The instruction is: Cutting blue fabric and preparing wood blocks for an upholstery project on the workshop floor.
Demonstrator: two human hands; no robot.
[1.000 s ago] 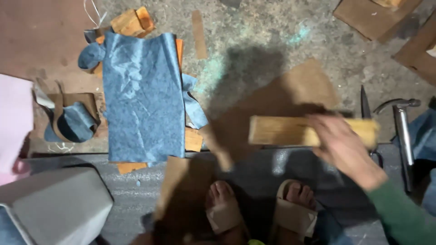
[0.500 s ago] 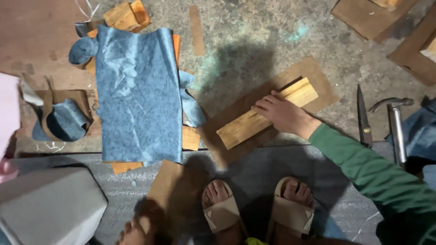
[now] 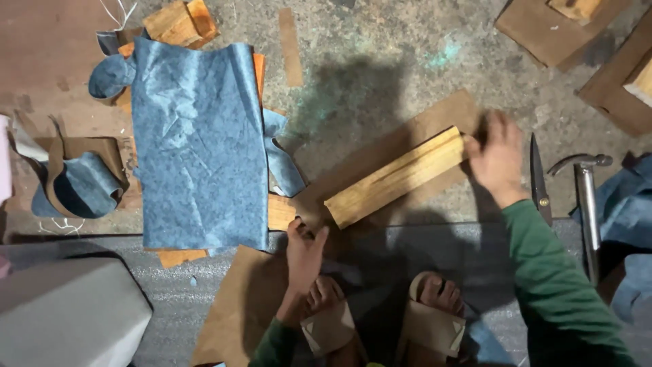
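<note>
Your right hand (image 3: 498, 158) is at the far-right end of the wooden block (image 3: 397, 177), fingers against that end; motion blur there, so you cannot tell whether it grips the block or only pushes it. The block lies flat and diagonal, near-left end low, far-right end high, on a brown cardboard sheet (image 3: 435, 122) on the concrete floor.

Your left hand (image 3: 303, 250) is at the near-left corner of that cardboard, fingers and thumb narrowly spread, pinching or pressing its edge; exact grip unclear. It sits just near-left of the block's lower end, not touching the block.

Left of the block: a large blue leather sheet (image 3: 199, 146), flat, lying over orange-brown wood pieces (image 3: 178, 20) at its far edge. A curled blue strip (image 3: 284, 160) runs between the sheet and the cardboard. Further left, a rolled blue-and-tan leather scrap (image 3: 78, 182).

Right of your right hand: a knife blade (image 3: 538, 178), then a hammer (image 3: 585, 197), both lying on the floor, near each other and apart from the block. Your sandalled feet (image 3: 380, 319) are at the near edge, below the block. More cardboard pieces (image 3: 543, 30) far right.
</note>
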